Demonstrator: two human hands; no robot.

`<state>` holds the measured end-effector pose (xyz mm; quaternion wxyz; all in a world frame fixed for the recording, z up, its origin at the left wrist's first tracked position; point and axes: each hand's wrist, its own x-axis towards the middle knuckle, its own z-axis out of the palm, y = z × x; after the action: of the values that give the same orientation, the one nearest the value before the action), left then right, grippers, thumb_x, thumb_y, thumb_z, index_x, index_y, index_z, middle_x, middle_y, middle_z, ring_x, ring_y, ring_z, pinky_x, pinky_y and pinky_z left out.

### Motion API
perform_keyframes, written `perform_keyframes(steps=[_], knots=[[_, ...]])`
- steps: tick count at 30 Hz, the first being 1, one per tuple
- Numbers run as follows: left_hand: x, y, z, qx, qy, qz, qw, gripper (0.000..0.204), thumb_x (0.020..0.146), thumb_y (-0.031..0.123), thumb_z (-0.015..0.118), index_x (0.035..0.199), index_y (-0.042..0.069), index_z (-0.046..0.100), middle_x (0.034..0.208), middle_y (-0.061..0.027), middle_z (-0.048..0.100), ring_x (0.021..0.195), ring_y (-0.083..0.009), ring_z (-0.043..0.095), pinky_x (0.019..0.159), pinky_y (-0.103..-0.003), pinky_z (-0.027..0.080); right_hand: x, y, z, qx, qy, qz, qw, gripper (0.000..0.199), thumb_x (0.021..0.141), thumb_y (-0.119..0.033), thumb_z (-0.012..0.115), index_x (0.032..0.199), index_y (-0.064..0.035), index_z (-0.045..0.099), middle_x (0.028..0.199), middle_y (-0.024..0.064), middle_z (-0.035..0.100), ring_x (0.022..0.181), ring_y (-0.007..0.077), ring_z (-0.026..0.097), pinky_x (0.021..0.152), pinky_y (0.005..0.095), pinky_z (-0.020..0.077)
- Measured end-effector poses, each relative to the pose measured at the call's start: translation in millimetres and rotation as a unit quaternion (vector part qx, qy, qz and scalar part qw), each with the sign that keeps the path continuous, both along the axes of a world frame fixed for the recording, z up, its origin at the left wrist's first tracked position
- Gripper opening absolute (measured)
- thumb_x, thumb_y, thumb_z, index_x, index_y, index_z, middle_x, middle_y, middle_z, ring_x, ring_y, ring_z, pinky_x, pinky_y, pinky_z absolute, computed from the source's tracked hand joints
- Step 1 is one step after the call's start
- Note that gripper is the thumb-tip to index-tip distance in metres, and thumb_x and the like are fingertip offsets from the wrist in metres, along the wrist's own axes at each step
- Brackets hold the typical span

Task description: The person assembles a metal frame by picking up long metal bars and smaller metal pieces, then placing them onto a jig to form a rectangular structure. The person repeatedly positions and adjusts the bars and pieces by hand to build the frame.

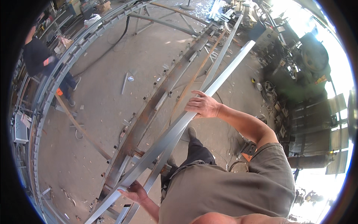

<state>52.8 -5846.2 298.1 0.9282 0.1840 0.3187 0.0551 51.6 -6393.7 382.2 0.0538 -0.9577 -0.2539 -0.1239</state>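
Concrete workshop floor (100, 112), dusty and strewn with offcuts and metal scraps, fills the head view, with machines and racks crowding the far right where daylight glares in. A long curved steel frame (149, 108), rusty brown with small tabs along its edges, runs from the near left up toward the far middle, and a second curved rail (67, 59) arcs along the left side, where another person in dark clothes (37, 56) stands well apart. The long pale steel tube (223, 71), square in section and bright grey, is off the floor and carried at a slant above the curved frame, its far end pointing up to the right and its near end running out of view at the lower left. The right hand (203, 105) wraps over the top of it about midway, fingers closed around it; the left hand (135, 193) cups it from beneath at the near end, fingers curled on its underside. By the look of it the tube is lifted and in transit, not yet set down or fixed to anything; a second similar pale bar (220, 59) lies just beside it, partly hidden
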Motion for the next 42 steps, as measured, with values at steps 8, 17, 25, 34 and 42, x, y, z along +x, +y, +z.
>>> perform_keyframes(steps=[8, 17, 25, 34, 42], knots=[[-7, -132, -16, 0.016, 0.077, 0.051, 0.996, 0.078, 0.086, 0.044, 0.087, 0.145, 0.007, 0.053, 0.148, -0.0129, 0.056, 0.135, -0.0324, 0.055, 0.113, -0.047, 0.05, 70, -139, -67, 0.042, 0.059, 0.076, 0.994, 0.073, 0.072, -0.053, 0.082, 0.129, -0.0139, 0.061, 0.107, 0.0013, 0.065, 0.106, 0.0222, 0.064, 0.112, 0.0506, 0.0453], [-4, -193, -38, 0.085, 0.168, 0.139, 0.972, 0.073, 0.083, 0.047, 0.088, 0.139, 0.008, 0.061, 0.14, -0.0109, 0.064, 0.128, -0.0315, 0.061, 0.111, -0.047, 0.051, 104, -249, -104, 0.096, 0.129, 0.09, 0.983, 0.073, 0.072, -0.045, 0.087, 0.133, -0.0149, 0.061, 0.121, 0.0036, 0.067, 0.117, 0.0254, 0.063, 0.111, 0.0449, 0.0469], [-2, -263, -69, 0.158, 0.13, -0.009, 0.979, 0.063, 0.099, 0.033, 0.065, 0.156, 0.016, 0.045, 0.146, -0.0055, 0.058, 0.13, -0.0251, 0.056, 0.108, -0.045, 0.048, 107, -321, -120, 0.015, 0.19, 0.051, 0.98, 0.067, 0.077, -0.044, 0.084, 0.133, -0.0151, 0.061, 0.128, 0.003, 0.067, 0.127, 0.0256, 0.059, 0.117, 0.0489, 0.0404], [-10, -340, -92, 0.109, 0.224, 0.01, 0.968, 0.037, 0.095, 0.031, 0.075, 0.119, 0.008, 0.061, 0.111, -0.0083, 0.065, 0.102, -0.0264, 0.065, 0.088, -0.045, 0.055, 117, -338, -113, 0.016, 0.277, 0.009, 0.961, 0.061, 0.078, -0.033, 0.086, 0.127, -0.0065, 0.063, 0.127, 0.0147, 0.067, 0.122, 0.0374, 0.059, 0.109, 0.0494, 0.0438], [28, -432, -71, 0.043, 0.323, -0.085, 0.941, 0.036, 0.095, 0.031, 0.075, 0.12, 0.01, 0.061, 0.112, -0.0075, 0.067, 0.101, -0.0247, 0.068, 0.09, -0.045, 0.056, 106, -176, -116, 0.051, 0.286, 0.153, 0.945, 0.065, 0.081, -0.028, 0.085, 0.136, -0.0052, 0.058, 0.129, 0.0178, 0.065, 0.125, 0.0395, 0.058, 0.11, 0.0512, 0.0443]])
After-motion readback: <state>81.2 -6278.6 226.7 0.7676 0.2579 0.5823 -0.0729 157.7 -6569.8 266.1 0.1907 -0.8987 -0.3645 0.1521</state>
